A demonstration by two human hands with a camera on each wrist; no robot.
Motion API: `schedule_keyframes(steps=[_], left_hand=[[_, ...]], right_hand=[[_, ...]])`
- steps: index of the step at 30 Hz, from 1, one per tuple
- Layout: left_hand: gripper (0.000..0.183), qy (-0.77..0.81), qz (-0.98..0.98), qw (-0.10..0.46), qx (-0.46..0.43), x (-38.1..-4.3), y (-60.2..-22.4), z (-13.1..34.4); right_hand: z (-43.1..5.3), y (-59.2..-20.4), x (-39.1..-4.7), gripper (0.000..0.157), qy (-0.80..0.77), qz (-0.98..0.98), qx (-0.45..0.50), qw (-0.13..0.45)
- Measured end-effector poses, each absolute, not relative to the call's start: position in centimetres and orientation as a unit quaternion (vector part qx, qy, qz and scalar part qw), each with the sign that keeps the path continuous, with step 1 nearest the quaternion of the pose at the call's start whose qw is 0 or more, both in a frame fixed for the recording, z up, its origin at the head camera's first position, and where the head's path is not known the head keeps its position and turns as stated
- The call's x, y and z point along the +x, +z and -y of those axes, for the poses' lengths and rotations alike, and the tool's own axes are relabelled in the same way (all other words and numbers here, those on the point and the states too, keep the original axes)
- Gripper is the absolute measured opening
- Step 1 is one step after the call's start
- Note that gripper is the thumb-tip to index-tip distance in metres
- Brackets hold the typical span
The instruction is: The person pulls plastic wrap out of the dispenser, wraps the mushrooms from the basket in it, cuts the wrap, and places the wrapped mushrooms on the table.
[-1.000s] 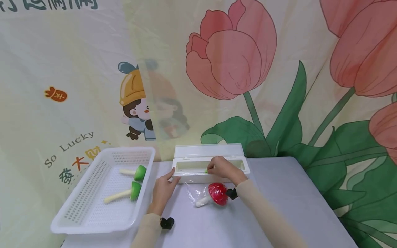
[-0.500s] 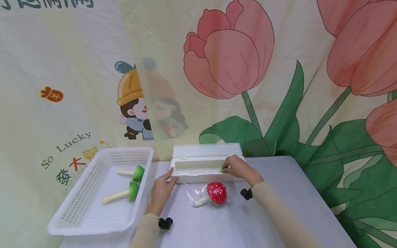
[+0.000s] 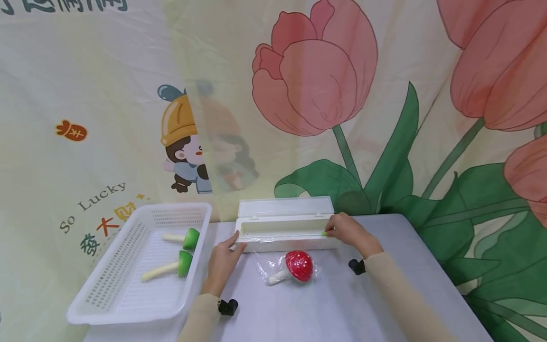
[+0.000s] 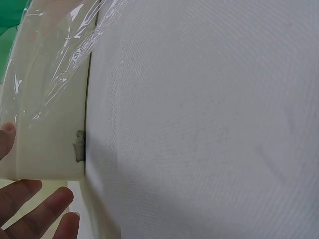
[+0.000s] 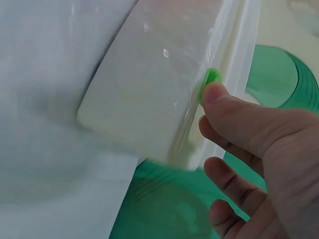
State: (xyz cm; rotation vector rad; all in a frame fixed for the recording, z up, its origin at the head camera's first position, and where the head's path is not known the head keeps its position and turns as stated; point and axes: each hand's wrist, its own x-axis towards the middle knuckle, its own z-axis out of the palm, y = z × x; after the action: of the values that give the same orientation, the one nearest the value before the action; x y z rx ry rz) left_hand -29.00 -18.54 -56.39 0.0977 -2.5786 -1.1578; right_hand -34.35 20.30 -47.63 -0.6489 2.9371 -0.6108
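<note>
A long white cling film dispenser box (image 3: 295, 244) stands at the back of the table, its lid (image 3: 286, 207) tilted up behind it. Clear cling film (image 4: 65, 69) hangs over its front. My left hand (image 3: 223, 266) holds the box's left end, thumb and fingers at the corner. Near the right end, my right hand (image 3: 352, 232) pinches a small green slide cutter (image 5: 210, 79) on the front edge between thumb and forefinger; its other fingers are loosely bent. In front of the box, a red-capped toy mushroom (image 3: 298, 266) lies wrapped in or on clear film.
To the left is a white perforated plastic basket (image 3: 128, 316) holding two green-capped toy mushrooms (image 3: 184, 263) with pale stems. The table has a white cloth (image 3: 307, 313). A printed tulip curtain (image 3: 316, 85) hangs right behind the table.
My right hand has slid the green cutter rightward along the box's front edge, from near the middle to the right end. The left hand keeps its place on the box.
</note>
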Motion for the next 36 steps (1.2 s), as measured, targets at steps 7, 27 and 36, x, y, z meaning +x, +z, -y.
schedule_keyframes(steps=[7, 27, 36], left_hand=[[0.053, -0.402, 0.902, 0.151, 0.043, -29.1, -56.3, 18.0], [0.053, -0.399, 0.904, 0.145, 0.043, -29.0, -56.2, 18.5], [0.065, -0.397, 0.910, 0.120, 0.015, -28.1, -56.4, 18.0]], right_hand=[[-22.6, -47.6, -33.7, 0.014, -0.208, -0.959, -0.188, 0.041], [-24.1, -48.3, -33.9, 0.017, -0.222, -0.956, -0.189, 0.038], [-24.8, -49.4, -33.2, 0.024, -0.256, -0.953, -0.157, 0.042]])
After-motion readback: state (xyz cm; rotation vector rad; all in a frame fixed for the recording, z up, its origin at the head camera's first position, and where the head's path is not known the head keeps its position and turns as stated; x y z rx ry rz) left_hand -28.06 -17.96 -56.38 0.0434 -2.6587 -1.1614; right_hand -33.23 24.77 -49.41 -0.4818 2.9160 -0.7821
